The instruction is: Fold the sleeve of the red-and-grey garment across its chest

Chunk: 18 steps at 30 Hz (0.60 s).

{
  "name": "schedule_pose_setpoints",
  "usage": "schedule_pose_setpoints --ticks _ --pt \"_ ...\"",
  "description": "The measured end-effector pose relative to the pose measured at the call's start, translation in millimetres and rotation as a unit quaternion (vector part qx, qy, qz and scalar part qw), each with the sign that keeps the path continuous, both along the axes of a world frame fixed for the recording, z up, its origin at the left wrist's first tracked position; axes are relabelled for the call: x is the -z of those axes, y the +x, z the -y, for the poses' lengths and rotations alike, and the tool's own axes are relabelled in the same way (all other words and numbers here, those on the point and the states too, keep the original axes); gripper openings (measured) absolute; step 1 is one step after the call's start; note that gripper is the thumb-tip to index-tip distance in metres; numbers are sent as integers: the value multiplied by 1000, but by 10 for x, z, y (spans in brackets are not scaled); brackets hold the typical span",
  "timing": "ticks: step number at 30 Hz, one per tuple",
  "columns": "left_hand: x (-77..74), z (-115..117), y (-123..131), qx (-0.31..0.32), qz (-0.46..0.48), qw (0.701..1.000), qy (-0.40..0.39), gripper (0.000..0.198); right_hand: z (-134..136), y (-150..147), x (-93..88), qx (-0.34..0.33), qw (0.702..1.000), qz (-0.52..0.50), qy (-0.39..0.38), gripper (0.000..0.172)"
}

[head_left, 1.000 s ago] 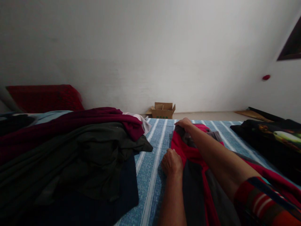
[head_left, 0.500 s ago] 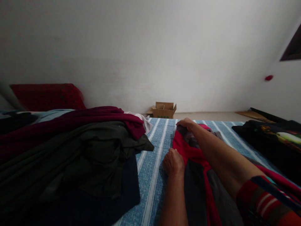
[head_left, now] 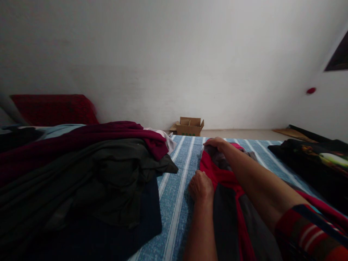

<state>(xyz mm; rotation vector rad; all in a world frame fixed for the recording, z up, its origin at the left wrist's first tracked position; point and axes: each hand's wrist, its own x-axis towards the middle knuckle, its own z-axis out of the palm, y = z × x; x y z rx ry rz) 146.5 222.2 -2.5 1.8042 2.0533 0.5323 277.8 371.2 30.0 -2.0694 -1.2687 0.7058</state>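
A red-and-grey garment (head_left: 225, 203) lies spread on the blue striped bed cover (head_left: 179, 203), right of centre. My left hand (head_left: 201, 185) is closed at its left edge, knuckles up; the fingertips are hidden under the hand. Farther off, my right hand (head_left: 215, 143) pinches the garment's far left corner, near a grey patch of cloth. My right forearm, in a striped sleeve, crosses over the garment and covers part of it.
On the left is a heap with a dark green garment (head_left: 108, 177), a maroon garment (head_left: 119, 131) and dark blue cloth (head_left: 146, 217). Black printed clothing (head_left: 304, 163) lies at right. Beyond the bed's far edge stands an open cardboard box (head_left: 190, 127) by the wall.
Both hands keep almost the same place on the garment. The view has shifted very slightly.
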Motion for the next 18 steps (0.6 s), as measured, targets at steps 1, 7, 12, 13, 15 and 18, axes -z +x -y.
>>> schedule_pose_setpoints --ticks 1,7,12,13,15,18 --pt "-1 -2 2 -2 0 1000 -2 29 19 -3 -13 2 1000 -18 -12 25" --pt "4 -13 8 -2 3 1000 -8 28 128 -32 -92 0 993 -106 -53 27" --pt "10 -14 9 -2 3 1000 -8 29 167 -50 -127 11 987 -149 -61 29" --pt "7 -14 9 -1 2 1000 -9 29 168 -51 -129 12 986 -156 -60 29" --pt "-2 -13 9 1 1 1000 -15 28 163 -52 -127 15 984 -168 -56 30" --pt "-18 -8 7 3 -1 1000 -25 28 149 -45 -118 16 982 -182 -44 30"
